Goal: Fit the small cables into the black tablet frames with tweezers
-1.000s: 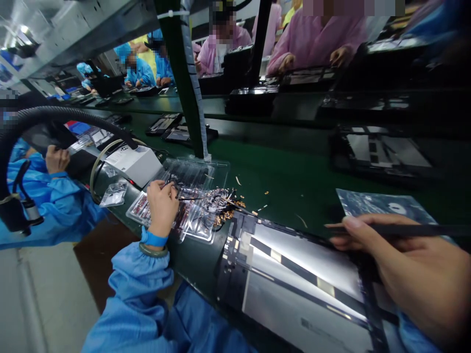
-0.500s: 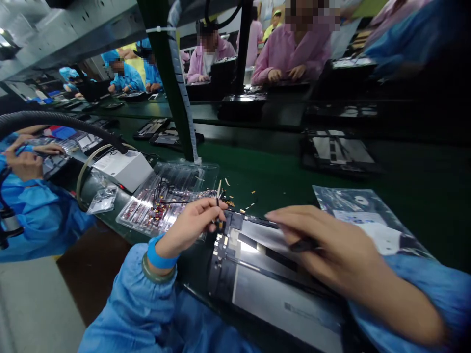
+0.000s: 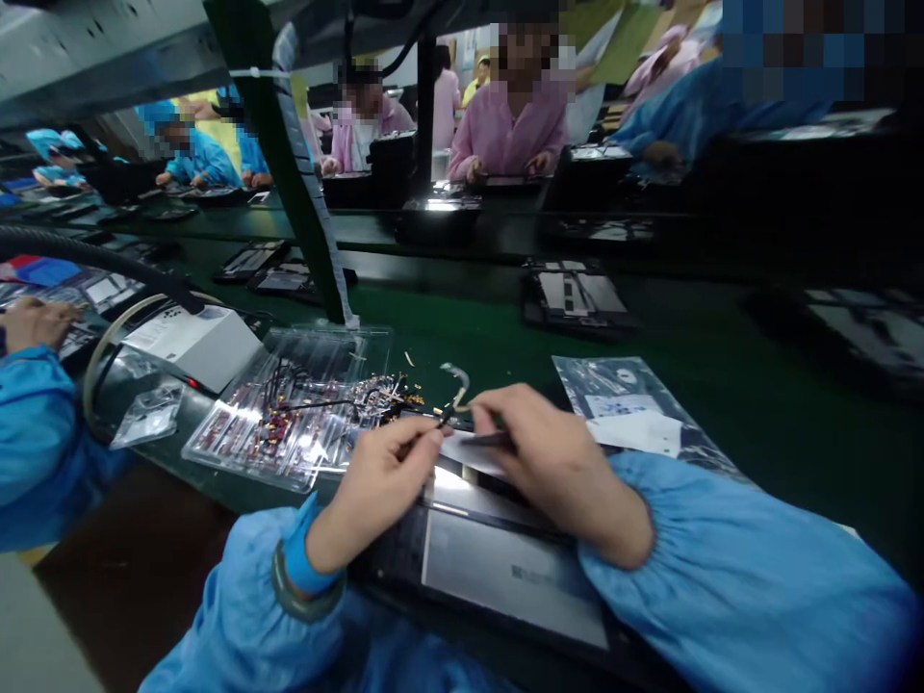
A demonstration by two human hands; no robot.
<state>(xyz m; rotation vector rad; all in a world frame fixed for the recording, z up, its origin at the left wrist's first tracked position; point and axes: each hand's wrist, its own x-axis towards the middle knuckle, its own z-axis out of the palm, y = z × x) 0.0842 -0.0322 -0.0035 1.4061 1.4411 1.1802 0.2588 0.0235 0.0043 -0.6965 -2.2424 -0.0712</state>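
My left hand (image 3: 386, 481) is closed, thumb and forefinger pinching a small dark strip-like part (image 3: 448, 414). From that part a thin pale curled strip (image 3: 460, 387) sticks up. Close beside it, my right hand (image 3: 552, 462) is closed around a slim dark tool (image 3: 487, 439), whose exact kind I cannot make out. The right fingertips are at the pale strip; whether they grip it is unclear. Beneath both hands lies an opened tablet (image 3: 512, 573) with silvery battery panels, its upper edge hidden by my hands.
Left of the tablet is a clear plastic tray (image 3: 249, 438) of small parts, with loose bits behind. A white box (image 3: 194, 342) and a small bag (image 3: 148, 416) lie farther left. A plastic bag with papers (image 3: 635, 409) lies right. Other opened tablets (image 3: 574, 294) and co-workers are beyond.
My right hand has moved left, close to my left hand. The pale strip now stands curled between them. The camera view has shifted to the right.
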